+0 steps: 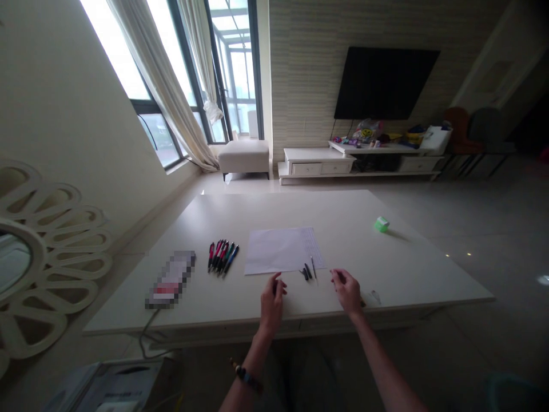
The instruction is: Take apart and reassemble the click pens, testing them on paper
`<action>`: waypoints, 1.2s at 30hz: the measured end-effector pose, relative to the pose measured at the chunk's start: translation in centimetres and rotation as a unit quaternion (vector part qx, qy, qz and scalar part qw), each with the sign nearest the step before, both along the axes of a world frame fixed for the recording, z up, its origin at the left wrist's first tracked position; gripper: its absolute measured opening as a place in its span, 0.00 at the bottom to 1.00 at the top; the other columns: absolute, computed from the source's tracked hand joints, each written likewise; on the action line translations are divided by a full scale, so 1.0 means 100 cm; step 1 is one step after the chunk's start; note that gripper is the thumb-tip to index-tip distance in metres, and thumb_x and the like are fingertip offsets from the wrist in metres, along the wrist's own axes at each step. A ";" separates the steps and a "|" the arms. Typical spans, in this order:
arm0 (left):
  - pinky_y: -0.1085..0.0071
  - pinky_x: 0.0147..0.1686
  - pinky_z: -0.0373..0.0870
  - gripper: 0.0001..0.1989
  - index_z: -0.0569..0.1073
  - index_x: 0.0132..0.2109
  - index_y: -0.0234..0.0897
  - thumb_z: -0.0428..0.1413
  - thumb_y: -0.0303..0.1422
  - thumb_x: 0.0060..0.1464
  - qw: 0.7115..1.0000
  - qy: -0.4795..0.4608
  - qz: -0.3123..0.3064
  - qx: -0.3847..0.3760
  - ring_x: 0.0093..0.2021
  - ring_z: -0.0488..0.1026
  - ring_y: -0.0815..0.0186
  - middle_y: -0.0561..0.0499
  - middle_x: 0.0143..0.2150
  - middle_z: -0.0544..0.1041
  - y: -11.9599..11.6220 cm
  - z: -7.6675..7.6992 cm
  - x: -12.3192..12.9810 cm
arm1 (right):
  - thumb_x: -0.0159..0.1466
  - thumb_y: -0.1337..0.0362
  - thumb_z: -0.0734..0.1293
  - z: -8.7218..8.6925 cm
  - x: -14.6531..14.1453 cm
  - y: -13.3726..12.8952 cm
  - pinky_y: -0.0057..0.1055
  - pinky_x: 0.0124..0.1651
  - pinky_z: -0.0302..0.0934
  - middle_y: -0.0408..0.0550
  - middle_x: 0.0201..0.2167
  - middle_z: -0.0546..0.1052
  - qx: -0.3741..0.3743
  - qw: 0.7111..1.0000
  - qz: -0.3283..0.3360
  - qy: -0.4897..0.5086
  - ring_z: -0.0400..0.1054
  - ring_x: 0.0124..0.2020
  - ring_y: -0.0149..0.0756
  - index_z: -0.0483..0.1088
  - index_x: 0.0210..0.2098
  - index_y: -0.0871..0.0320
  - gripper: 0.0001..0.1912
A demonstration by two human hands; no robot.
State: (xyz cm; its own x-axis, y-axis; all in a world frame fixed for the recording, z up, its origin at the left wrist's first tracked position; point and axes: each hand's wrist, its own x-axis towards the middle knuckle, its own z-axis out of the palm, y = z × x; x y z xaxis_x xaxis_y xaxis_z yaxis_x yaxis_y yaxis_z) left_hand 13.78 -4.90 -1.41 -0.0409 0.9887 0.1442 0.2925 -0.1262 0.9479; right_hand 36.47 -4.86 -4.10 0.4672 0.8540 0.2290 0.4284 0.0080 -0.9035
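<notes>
A person's left hand (272, 303) and right hand (346, 292) are hovering well apart over the near edge of a smooth, pale surface (326, 212), the left loosely curled on nothing visible, the right's bunched fingertips hiding whether anything small is pinched. Between them, just off the near edge of a thin white sheet of paper (278, 250), small dark pen parts (306, 272) and a slim pen (314, 268) are lying within easy reach of both hands. To the left of the sheet, glossy plastic click pens (223, 257) are resting in a tight fan, apparently grouped apart from the loose pieces. Farther left of the sheet, a pixelated package (170, 279) is lying flat, while a small green block (381, 224) is sitting well off to the right.
</notes>
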 end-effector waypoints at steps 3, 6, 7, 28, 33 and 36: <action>0.70 0.35 0.68 0.21 0.67 0.47 0.35 0.46 0.45 0.54 1.000 -0.023 0.004 -0.018 0.35 0.73 0.65 0.46 0.35 0.76 0.011 0.005 0.003 | 0.58 0.47 0.57 0.002 -0.003 0.001 0.29 0.30 0.60 0.50 0.22 0.75 -0.001 1.000 0.008 -0.021 0.67 0.24 0.37 0.72 0.31 0.62 0.24; 0.69 0.35 0.68 0.19 0.70 0.42 0.34 0.48 0.45 0.53 0.999 0.000 0.033 -0.027 0.36 0.73 0.63 0.44 0.34 0.76 0.022 0.007 0.012 | 0.58 0.47 0.57 0.005 -0.006 0.003 0.30 0.33 0.60 0.52 0.24 0.76 -0.006 0.999 0.017 -0.047 0.68 0.26 0.38 0.72 0.31 0.61 0.24; 0.69 0.35 0.67 0.19 0.71 0.41 0.34 0.48 0.45 0.52 0.998 0.019 0.051 -0.021 0.36 0.73 0.63 0.44 0.35 0.76 0.026 0.007 0.016 | 0.58 0.47 0.57 0.005 -0.006 0.003 0.30 0.33 0.60 0.52 0.25 0.76 -0.007 0.998 0.018 -0.052 0.68 0.27 0.38 0.72 0.31 0.61 0.24; 0.74 0.26 0.52 0.17 0.66 0.25 0.37 0.44 0.40 0.57 0.913 0.360 0.180 0.068 0.25 0.64 0.68 0.51 0.22 0.67 0.042 0.017 -0.081 | 0.61 0.48 0.55 0.005 -0.001 -0.001 0.25 0.25 0.53 0.43 0.17 0.67 0.024 0.998 -0.056 0.030 0.60 0.19 0.31 0.65 0.24 0.59 0.22; 0.74 0.27 0.51 0.15 0.63 0.23 0.37 0.46 0.37 0.55 0.870 0.474 0.127 0.050 0.27 0.65 0.68 0.52 0.22 0.67 0.030 0.017 -0.107 | 0.61 0.48 0.55 0.006 0.001 -0.005 0.25 0.24 0.47 0.37 0.13 0.58 0.029 0.993 -0.107 -0.030 0.52 0.18 0.29 0.58 0.18 0.57 0.23; 0.74 0.27 0.52 0.14 0.64 0.24 0.37 0.46 0.37 0.55 0.859 0.502 0.089 0.042 0.29 0.66 0.68 0.51 0.25 0.69 0.027 0.017 -0.102 | 0.61 0.50 0.55 0.009 -0.001 -0.005 0.25 0.24 0.46 0.37 0.13 0.57 0.029 0.993 -0.096 -0.060 0.51 0.18 0.28 0.57 0.18 0.57 0.22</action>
